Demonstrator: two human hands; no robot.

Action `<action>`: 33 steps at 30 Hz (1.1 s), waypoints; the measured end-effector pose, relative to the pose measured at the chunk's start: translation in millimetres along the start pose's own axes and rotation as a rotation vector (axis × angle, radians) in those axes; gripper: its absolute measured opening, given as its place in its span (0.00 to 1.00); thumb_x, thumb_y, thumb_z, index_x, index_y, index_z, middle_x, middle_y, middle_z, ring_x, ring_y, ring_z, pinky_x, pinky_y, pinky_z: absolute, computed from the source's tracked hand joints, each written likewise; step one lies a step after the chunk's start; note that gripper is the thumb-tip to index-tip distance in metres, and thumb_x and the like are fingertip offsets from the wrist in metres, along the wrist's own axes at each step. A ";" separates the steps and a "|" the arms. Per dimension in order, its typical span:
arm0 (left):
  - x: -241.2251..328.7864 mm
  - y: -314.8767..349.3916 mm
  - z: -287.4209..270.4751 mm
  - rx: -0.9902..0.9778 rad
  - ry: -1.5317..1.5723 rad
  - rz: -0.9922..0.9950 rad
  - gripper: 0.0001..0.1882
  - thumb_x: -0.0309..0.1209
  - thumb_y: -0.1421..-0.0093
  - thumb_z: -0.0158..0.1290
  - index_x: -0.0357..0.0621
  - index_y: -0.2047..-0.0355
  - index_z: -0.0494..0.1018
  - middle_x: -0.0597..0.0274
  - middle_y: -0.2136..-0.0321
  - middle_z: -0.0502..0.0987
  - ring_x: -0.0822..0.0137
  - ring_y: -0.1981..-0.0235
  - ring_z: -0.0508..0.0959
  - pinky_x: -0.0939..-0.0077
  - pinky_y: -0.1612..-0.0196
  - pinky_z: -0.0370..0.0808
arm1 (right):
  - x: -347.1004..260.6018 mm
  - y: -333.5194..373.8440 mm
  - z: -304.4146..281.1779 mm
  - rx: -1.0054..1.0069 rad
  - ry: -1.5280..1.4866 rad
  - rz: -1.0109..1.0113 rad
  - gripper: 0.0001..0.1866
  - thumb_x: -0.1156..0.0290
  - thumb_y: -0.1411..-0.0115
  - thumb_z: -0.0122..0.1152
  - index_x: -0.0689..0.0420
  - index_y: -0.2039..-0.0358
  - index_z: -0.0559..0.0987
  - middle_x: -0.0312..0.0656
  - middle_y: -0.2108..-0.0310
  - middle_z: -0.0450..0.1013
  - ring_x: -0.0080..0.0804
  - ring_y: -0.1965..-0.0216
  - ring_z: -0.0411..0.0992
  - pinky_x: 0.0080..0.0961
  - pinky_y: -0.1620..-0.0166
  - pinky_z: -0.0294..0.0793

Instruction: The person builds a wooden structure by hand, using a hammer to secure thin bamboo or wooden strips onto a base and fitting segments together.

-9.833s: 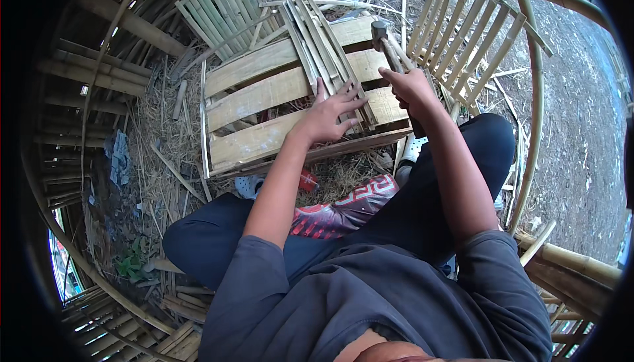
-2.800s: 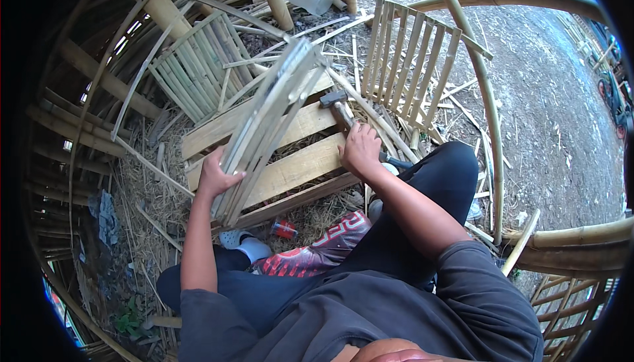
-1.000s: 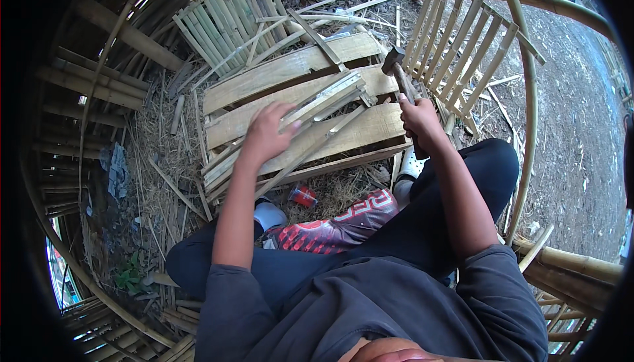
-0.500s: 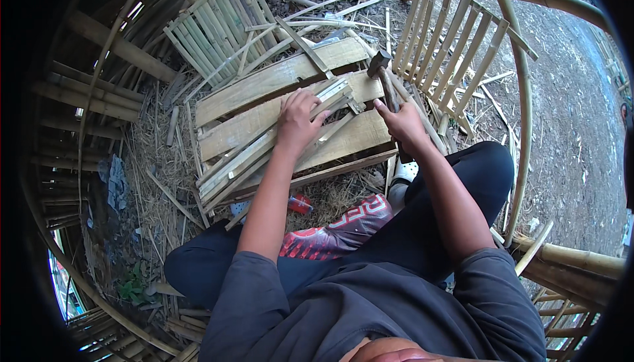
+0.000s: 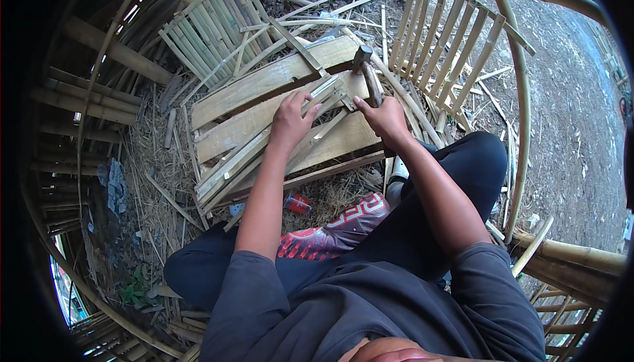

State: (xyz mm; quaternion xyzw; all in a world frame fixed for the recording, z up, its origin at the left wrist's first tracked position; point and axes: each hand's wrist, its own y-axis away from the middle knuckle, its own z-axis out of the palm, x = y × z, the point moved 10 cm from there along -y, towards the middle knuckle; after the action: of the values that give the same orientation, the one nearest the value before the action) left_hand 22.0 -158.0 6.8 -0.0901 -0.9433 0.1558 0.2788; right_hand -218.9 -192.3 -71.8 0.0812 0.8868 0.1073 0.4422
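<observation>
In the head view, the bamboo strips (image 5: 244,154), tilted steeply upward about three seconds ago, are now lying diagonally across the slatted wooden platform (image 5: 264,81), looking pale, narrow and loosely bundled. The left hand (image 5: 292,121) is resting over them, its grip unclear. The right hand (image 5: 386,121) is clasping a hammer (image 5: 372,85). The platform's near edge is facing the bent legs (image 5: 462,170); grey ground (image 5: 561,118) is stretching open rightward.
</observation>
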 end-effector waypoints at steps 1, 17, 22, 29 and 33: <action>-5.4 -0.8 4.4 -0.056 0.005 -0.064 0.17 0.36 0.38 0.65 0.41 0.55 0.75 0.49 0.56 0.80 0.45 0.52 0.80 0.57 0.48 0.76 | -0.3 -0.5 -0.2 0.011 0.010 0.004 0.34 0.41 0.40 0.71 0.59 0.83 0.72 0.36 0.86 0.68 0.27 0.86 0.68 0.34 0.80 0.68; 20.2 5.0 17.9 -0.060 -0.141 0.091 0.26 0.34 0.37 0.60 0.55 0.38 0.74 0.60 0.36 0.73 0.54 0.31 0.67 0.33 0.26 0.50 | 4.2 -0.5 -2.0 0.007 0.074 0.012 0.31 0.43 0.39 0.70 0.64 0.76 0.78 0.45 0.82 0.75 0.36 0.81 0.75 0.39 0.74 0.73; 30.3 21.7 12.6 0.004 -0.250 0.075 0.19 0.28 0.42 0.63 0.54 0.49 0.81 0.62 0.41 0.76 0.57 0.36 0.72 0.33 0.26 0.52 | -24.0 16.1 -12.1 0.114 0.101 -0.081 0.28 0.53 0.33 0.62 0.73 0.69 0.81 0.70 0.68 0.78 0.67 0.60 0.79 0.52 0.56 0.77; 27.2 29.6 26.7 0.105 -0.317 0.126 0.24 0.16 0.46 0.55 0.53 0.52 0.84 0.60 0.39 0.74 0.55 0.33 0.69 0.32 0.26 0.50 | -28.3 16.0 -19.7 0.237 0.341 -0.163 0.19 0.60 0.32 0.61 0.67 0.62 0.76 0.64 0.67 0.80 0.61 0.63 0.81 0.51 0.60 0.81; 28.7 23.5 27.6 0.066 -0.279 0.096 0.24 0.14 0.47 0.52 0.51 0.54 0.84 0.60 0.39 0.73 0.56 0.30 0.66 0.30 0.26 0.49 | -24.1 9.7 -20.0 0.308 0.412 -0.197 0.12 0.67 0.32 0.59 0.65 0.59 0.74 0.60 0.65 0.80 0.58 0.64 0.82 0.48 0.60 0.82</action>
State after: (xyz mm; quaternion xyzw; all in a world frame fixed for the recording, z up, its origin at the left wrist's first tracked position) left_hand -15.1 -135.3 -8.9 -0.1036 -0.9618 0.2110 0.1403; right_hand -220.1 -191.1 -39.1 0.0373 0.9675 -0.0578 0.2431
